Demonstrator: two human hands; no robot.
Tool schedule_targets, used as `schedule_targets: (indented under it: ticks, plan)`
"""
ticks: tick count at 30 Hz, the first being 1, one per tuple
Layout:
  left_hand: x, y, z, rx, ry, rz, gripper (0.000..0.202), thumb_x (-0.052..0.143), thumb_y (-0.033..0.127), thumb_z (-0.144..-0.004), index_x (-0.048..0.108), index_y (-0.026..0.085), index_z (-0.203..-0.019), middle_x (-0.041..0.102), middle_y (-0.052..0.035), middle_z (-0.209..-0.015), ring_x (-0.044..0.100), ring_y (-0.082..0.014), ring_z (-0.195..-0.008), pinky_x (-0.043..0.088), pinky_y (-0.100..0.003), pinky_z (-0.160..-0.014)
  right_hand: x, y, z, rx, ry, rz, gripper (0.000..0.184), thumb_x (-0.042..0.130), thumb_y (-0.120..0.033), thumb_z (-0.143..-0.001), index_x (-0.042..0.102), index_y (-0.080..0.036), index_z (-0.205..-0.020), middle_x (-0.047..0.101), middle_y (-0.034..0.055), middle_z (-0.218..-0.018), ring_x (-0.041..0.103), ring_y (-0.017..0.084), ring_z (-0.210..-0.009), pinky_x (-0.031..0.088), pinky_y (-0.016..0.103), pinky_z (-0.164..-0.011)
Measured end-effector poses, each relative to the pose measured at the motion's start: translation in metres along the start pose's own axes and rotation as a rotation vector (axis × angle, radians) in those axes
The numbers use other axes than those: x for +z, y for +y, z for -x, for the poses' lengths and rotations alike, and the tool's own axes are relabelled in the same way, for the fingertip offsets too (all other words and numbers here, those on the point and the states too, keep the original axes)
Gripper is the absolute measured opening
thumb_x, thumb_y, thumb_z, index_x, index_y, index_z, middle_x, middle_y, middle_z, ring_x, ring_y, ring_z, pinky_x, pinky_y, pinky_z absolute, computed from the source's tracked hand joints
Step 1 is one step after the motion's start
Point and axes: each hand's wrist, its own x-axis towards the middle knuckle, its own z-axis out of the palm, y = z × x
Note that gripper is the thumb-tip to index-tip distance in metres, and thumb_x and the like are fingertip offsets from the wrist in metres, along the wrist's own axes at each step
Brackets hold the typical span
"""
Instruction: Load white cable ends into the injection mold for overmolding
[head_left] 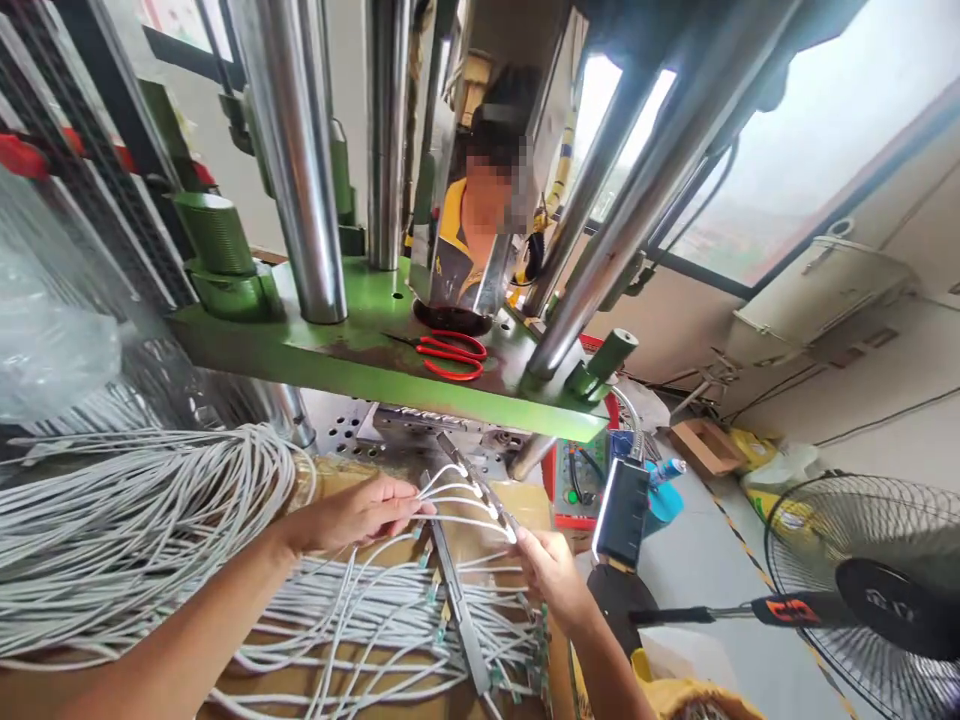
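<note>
White cables (457, 497) are filling the tight grip of the left hand (352, 515), and the right hand (551, 575) is pinching their tips below the green plate (360, 365).

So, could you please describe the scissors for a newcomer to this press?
Find the press's green plate, pierced by steel columns. On it, near the front edge, lie the scissors; their red handles are the only red on that plate.

Left hand (349, 515), right hand (551, 575) on cables (457, 498)
</note>
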Motion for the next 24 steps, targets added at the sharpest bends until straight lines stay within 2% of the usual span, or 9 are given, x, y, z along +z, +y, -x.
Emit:
schedule_targets:
  ticks: [4,7,15,24]
  plan:
    - [0.018,0.013,0.009,-0.02,-0.055,-0.112,0.054,0.053,0.063,-0.082,0.067,0.013,-0.097,0.052,0.0003,-0.066,0.033,-0.0088,-0.05,0.024,-0.021,-0.044,-0.004,0.006,0.022,0.048,-0.037,-0.089,0.051,0.056,-0.07,-0.075,0.054,-0.02,-0.064,0.024,-0.0102,-0.045,0.015,0.005,-0.038,0.009,0.022,-0.037]
    - [0.026,0.019,0.018,-0.028,-0.077,-0.176,0.055,0.052,0.062,-0.084,0.067,0.015,-0.108,0.053,0.0004,-0.068,0.039,-0.0096,-0.053,0.03,-0.02,-0.047,-0.006,0.006,0.034,0.035,-0.061,-0.118,0.049,0.057,-0.066,-0.077,0.055,-0.019,-0.064,0.024,-0.01,-0.047,0.015,0.005,-0.038,0.008,0.022,-0.037]
    - [0.033,0.002,0.031,-0.002,-0.101,-0.21,0.051,0.051,0.058,-0.088,0.067,0.017,-0.114,0.059,-0.0025,-0.074,0.051,-0.0112,-0.055,0.039,-0.02,-0.051,-0.003,0.011,0.053,0.03,-0.08,-0.148,0.053,0.058,-0.07,-0.073,0.054,-0.018,-0.066,0.025,-0.011,-0.046,0.015,0.003,-0.038,0.007,0.021,-0.037]
    - [0.042,0.008,0.047,0.042,-0.102,-0.159,0.046,0.052,0.054,-0.088,0.069,0.016,-0.109,0.061,-0.0019,-0.071,0.05,-0.011,-0.056,0.039,-0.02,-0.053,0.002,0.009,0.063,0.076,-0.114,-0.154,0.057,0.059,-0.074,-0.07,0.053,-0.017,-0.067,0.024,-0.0126,-0.045,0.014,0.002,-0.037,0.006,0.018,-0.035]
